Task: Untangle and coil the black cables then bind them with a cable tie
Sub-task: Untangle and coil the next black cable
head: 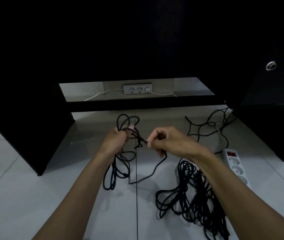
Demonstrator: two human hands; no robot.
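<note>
My left hand (116,142) grips a bundle of black cable loops (118,168); some loops stick up above the fist and the rest hang down to the floor. My right hand (165,139) pinches a strand of the same cable near its fingertips, and the strand runs down from the palm to the tiles. A short tangled bit of cable (140,142) spans the gap between both hands. A large tangled heap of black cable (188,193) lies on the floor under my right forearm. No cable tie is visible.
A white power strip (235,168) with a red switch lies at the right. Thin black wires (208,125) trail toward the dark cabinet (267,118) on the right. Another dark cabinet panel (25,118) stands left. A wall socket strip (137,89) sits behind.
</note>
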